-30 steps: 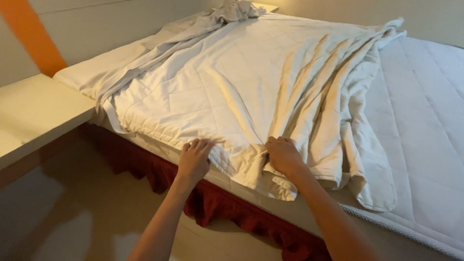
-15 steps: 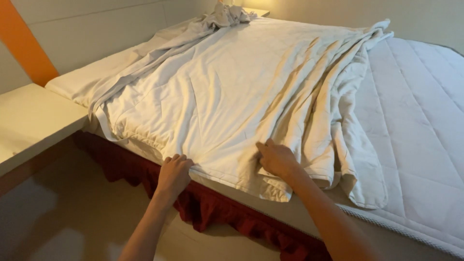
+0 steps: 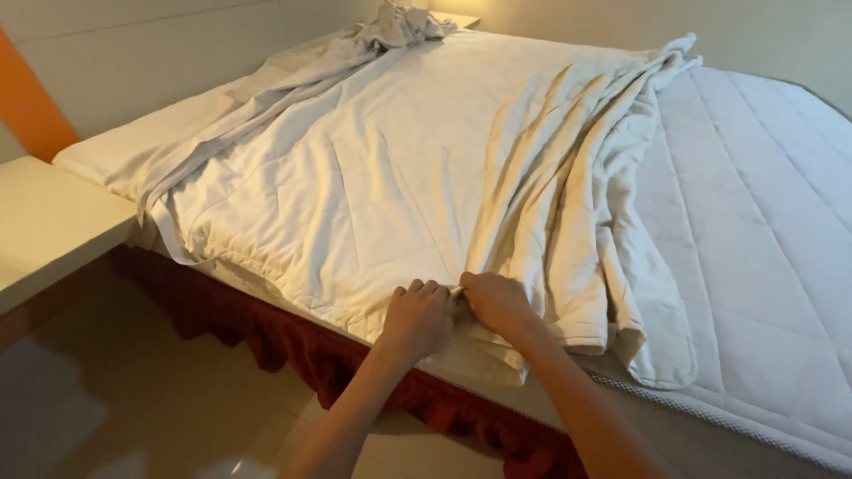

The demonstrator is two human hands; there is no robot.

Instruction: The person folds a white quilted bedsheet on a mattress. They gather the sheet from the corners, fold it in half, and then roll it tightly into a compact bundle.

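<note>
A cream quilted mattress cover (image 3: 382, 177) lies rumpled over the left part of a bed, bunched in folds along its right side. My left hand (image 3: 417, 318) and my right hand (image 3: 495, 302) rest side by side on its near edge, at the bed's front side. Both hands have their fingers curled into the cloth and pinch the hem between them. The bare quilted mattress (image 3: 754, 231) shows to the right of the cover.
A dark red bed skirt (image 3: 266, 328) hangs below the mattress. A pale low shelf (image 3: 44, 222) stands at the left beside the bed, under a wall with an orange stripe (image 3: 31, 102). Glossy floor tiles (image 3: 133, 408) lie at the lower left.
My left hand has slid right along the cover's near edge until it meets my right hand. The view has shifted slightly with the move.
</note>
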